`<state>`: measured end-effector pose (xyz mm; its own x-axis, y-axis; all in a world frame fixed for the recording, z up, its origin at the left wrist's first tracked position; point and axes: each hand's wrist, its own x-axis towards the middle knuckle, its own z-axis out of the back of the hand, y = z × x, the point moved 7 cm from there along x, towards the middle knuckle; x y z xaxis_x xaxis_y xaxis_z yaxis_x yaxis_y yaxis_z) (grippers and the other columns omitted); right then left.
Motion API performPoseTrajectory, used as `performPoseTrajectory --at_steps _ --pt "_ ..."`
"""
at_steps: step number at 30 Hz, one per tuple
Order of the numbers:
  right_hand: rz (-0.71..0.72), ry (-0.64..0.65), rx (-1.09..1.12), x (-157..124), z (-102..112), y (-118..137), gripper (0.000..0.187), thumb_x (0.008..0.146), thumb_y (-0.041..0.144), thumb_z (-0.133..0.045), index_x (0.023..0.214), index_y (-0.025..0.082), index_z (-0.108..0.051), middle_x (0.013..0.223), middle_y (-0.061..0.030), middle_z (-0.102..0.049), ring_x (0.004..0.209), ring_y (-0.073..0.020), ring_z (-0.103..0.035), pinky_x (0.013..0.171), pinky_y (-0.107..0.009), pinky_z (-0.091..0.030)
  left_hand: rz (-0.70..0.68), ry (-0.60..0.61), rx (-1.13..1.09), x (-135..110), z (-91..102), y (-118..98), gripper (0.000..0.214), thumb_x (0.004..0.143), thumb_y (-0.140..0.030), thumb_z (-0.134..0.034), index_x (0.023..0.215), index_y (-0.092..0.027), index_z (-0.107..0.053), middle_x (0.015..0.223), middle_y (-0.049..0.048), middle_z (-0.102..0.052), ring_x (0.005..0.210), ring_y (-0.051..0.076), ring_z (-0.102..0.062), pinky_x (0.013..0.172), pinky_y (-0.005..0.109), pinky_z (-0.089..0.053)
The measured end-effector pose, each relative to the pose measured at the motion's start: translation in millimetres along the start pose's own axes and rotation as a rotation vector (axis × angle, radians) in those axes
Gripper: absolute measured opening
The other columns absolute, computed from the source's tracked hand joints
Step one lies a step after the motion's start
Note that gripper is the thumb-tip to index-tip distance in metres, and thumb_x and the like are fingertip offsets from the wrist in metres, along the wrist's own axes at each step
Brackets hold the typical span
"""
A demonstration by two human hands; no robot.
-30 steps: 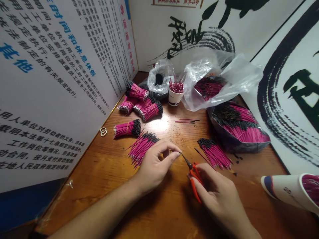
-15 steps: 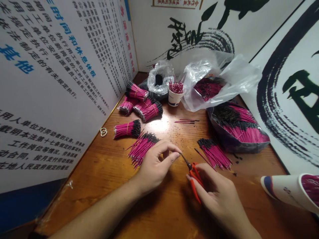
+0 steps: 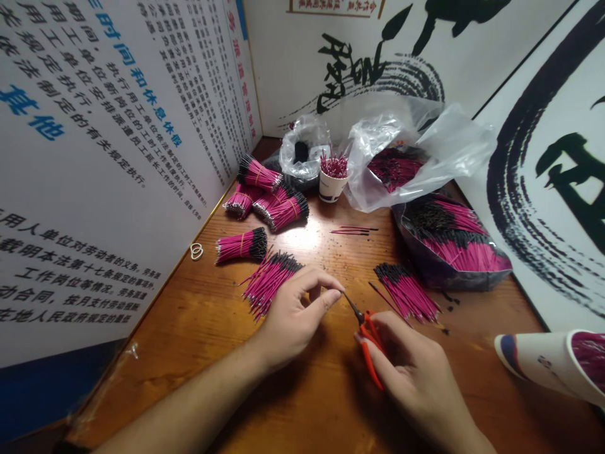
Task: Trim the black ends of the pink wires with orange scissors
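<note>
Red-handled long-nose pliers [image 3: 371, 343] rest in my right hand [image 3: 416, 366], its thumb and fingers around the grips. Their dark tip points up and left, to the fingertips of my left hand [image 3: 297, 312]. That hand is closed in a pinch, thumb against forefinger; whatever is between them is too small to make out. Just behind my left hand lies a loose pile of magenta wires with black ends [image 3: 269, 287], partly covered by it. A second loose pile of the same wires [image 3: 409, 293] lies beyond my right hand.
Banded wire bundles [image 3: 242, 244] lie at left, near rubber bands [image 3: 196, 251]. A paper cup of wires [image 3: 333, 188] stands at the back, beside plastic bags [image 3: 378, 183]. An open bag of wires [image 3: 454, 277] sits at right; another cup [image 3: 534, 359] is tipped at the right edge.
Almost nothing has moved. The pliers' handles and my right thumb have shifted very slightly; my left hand holds its pinch at the pliers' tip.
</note>
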<state>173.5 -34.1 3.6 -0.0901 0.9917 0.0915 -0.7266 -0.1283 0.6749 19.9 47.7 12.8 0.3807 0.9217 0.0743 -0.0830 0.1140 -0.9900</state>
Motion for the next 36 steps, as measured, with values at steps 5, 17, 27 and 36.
performPoseTrajectory --at_steps 5,17,27,36 --pt "-0.045 -0.01 0.042 -0.6 -3.0 -2.5 0.009 0.091 0.032 -0.056 0.092 0.023 -0.057 0.07 0.0018 -0.063 0.058 -0.0135 -0.059 0.055 -0.022 -0.046 -0.002 0.003 -0.006 0.0 -0.4 -1.5 0.013 0.089 -0.024 -0.059 0.084 -0.016 -0.067 0.08 0.003 -0.059 0.077 0.015 -0.054 0.068 0.027 -0.039" --pt "-0.022 0.074 0.073 1.0 -2.6 2.0 0.013 0.095 0.031 -0.05 0.089 0.022 -0.058 0.072 -0.0003 -0.065 0.062 -0.0139 -0.06 0.058 -0.022 -0.045 -0.005 0.016 -0.032 -0.3 -0.2 0.4 0.012 0.089 -0.025 -0.06 0.086 -0.016 -0.067 0.081 0.003 -0.06 0.078 0.016 -0.054 0.07 0.028 -0.039" --pt "-0.091 0.034 0.108 -0.4 -3.2 -1.8 0.012 0.092 0.033 -0.055 0.091 0.022 -0.059 0.071 -0.0009 -0.065 0.061 -0.0142 -0.06 0.057 -0.022 -0.047 0.017 0.02 -0.017 -1.3 0.2 1.3 0.012 0.09 -0.026 -0.059 0.085 -0.017 -0.065 0.081 0.002 -0.058 0.078 0.015 -0.053 0.071 0.027 -0.039" --pt "-0.102 0.005 0.127 -0.4 -3.8 0.3 0.014 0.092 0.035 -0.054 0.09 0.022 -0.059 0.069 0.0006 -0.064 0.059 -0.0138 -0.059 0.056 -0.022 -0.046 0.024 0.029 -0.03 -0.8 -0.5 2.0 0.013 0.091 -0.026 -0.058 0.086 -0.016 -0.065 0.082 0.0023 -0.058 0.079 0.015 -0.053 0.071 0.027 -0.04"
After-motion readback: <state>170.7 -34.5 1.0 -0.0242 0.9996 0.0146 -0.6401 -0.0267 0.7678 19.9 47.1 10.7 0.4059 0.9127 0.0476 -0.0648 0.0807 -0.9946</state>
